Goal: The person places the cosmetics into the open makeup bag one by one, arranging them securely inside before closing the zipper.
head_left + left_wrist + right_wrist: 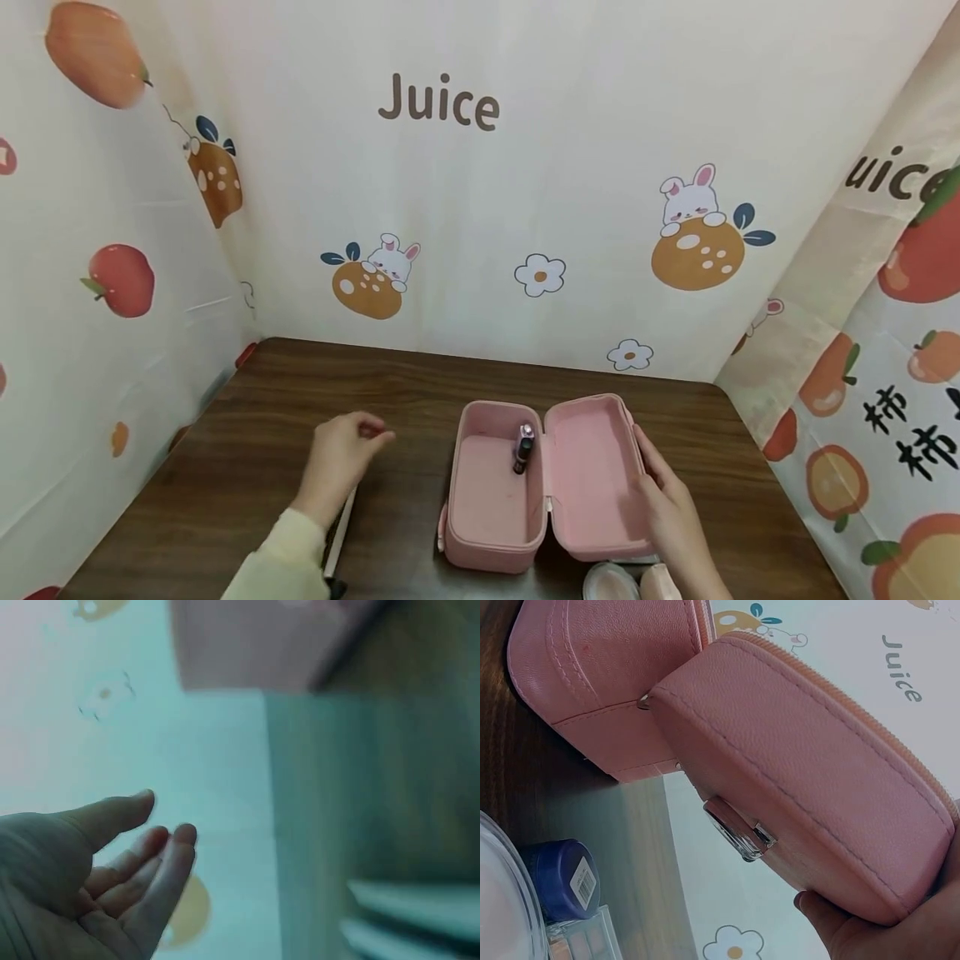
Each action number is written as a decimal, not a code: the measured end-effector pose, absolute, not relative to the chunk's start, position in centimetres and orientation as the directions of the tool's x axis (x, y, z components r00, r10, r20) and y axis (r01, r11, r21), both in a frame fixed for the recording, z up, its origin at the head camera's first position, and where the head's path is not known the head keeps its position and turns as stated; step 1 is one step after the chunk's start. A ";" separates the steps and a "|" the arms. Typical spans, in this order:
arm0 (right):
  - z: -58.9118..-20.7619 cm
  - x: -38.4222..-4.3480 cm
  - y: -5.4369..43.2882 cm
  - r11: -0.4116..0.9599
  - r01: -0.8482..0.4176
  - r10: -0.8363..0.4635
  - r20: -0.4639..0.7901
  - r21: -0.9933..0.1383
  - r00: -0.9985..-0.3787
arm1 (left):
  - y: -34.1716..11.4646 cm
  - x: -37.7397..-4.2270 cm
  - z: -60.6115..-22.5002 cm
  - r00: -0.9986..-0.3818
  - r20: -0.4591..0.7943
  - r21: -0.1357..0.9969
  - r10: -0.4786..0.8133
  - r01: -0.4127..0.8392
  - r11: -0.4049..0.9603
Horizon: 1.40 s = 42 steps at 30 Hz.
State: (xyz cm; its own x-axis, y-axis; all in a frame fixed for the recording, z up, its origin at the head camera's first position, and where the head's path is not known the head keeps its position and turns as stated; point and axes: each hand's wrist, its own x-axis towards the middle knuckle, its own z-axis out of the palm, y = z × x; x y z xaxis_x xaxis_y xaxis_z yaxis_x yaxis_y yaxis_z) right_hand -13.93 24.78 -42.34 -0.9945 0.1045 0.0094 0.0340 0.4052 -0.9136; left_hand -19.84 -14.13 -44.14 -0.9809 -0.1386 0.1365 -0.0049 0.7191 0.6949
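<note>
A pink zippered case (491, 560) stands on the table with its lid (597, 475) swung out to the right. Inside, against the right wall, a small dark cylinder (523, 450) with a shiny end stands or leans. My right hand (670, 510) grips the lid's outer edge, thumb and fingers on either side. In the right wrist view, the lid's outer side shows a metal-trimmed tab (739, 831). To the left of the case, my left hand (343, 457) hovers with nothing in it. Its fingers are loosely bent, thumb apart from them, in the left wrist view.
A thin white-edged object (341, 533) lies under the left forearm, partly hidden. By the right forearm are a round clear-rimmed container (610, 583), a dark blue jar (568, 879) and a small palette (587, 937). Printed curtains (525, 183) hang behind the wooden table (405, 375).
</note>
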 end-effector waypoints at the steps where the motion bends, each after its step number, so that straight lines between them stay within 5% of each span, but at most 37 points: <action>1: -42.4 -13.9 24.8 0.405 0.032 0.104 0.011 -0.914 -0.995 | -14.9 -19.1 -44.7 -0.983 0.119 0.674 -0.141 -0.025 0.738; 9: -42.3 -14.0 24.9 0.408 0.044 0.096 -0.005 -0.912 -0.995 | -16.6 -14.7 -49.2 -0.994 0.027 0.528 -0.111 -0.080 0.845; 25: -42.4 -13.9 25.0 0.366 -0.001 0.057 0.023 -0.931 -0.998 | -16.7 -14.1 -50.4 -0.985 0.142 0.421 -0.098 -0.030 0.907; 35: -42.4 -13.9 25.0 0.366 0.027 0.077 0.001 -0.930 -0.997 | -16.6 -15.6 -50.0 -0.994 0.009 0.479 -0.105 -0.088 0.874; 42: -42.6 -13.9 25.1 0.362 -0.026 0.075 0.057 -0.932 -0.996 | -15.2 -17.1 -48.0 -0.992 0.083 0.516 -0.096 -0.040 0.855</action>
State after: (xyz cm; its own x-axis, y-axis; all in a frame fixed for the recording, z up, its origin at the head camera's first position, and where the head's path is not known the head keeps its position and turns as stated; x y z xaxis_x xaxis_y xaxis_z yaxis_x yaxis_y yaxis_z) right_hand -13.89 25.10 -42.63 -0.9955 0.0751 0.0574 -0.0264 0.3622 -0.9317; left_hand -17.09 -15.22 -48.01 -0.9919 -0.0962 0.0834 -0.0395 0.8555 0.5163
